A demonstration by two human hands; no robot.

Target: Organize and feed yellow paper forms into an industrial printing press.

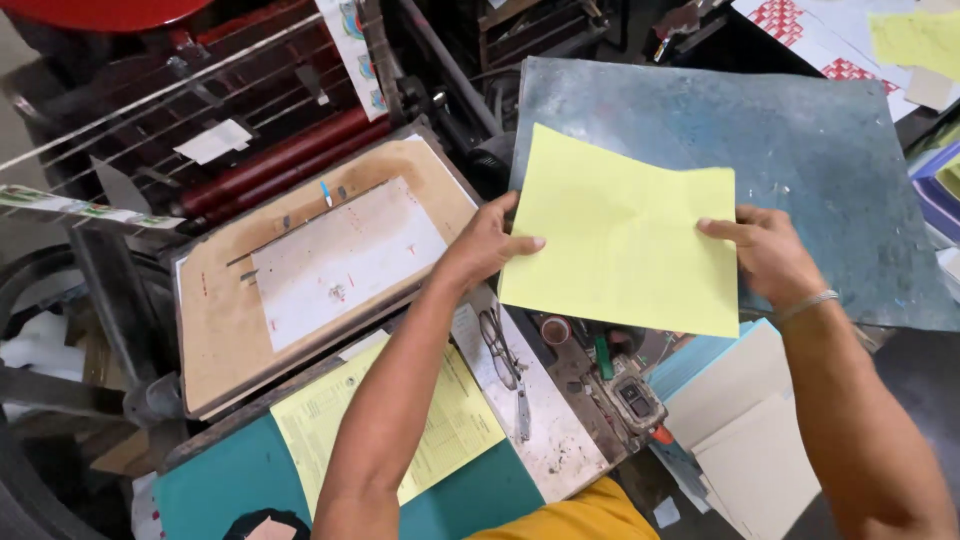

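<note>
hidden: right hand [768,255] fingers behind yellow sheet [625,235] | cut off: perhaps a red roller [100,12], top edge

Print workshop, old platen press [320,260], red ink rollers [280,150], stacked paper sheets [745,430], grimy metal worktable [830,160]

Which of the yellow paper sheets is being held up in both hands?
The plain pale yellow paper sheet, gripped by left hand and right hand; the printed yellow form lies flat below.
</note>
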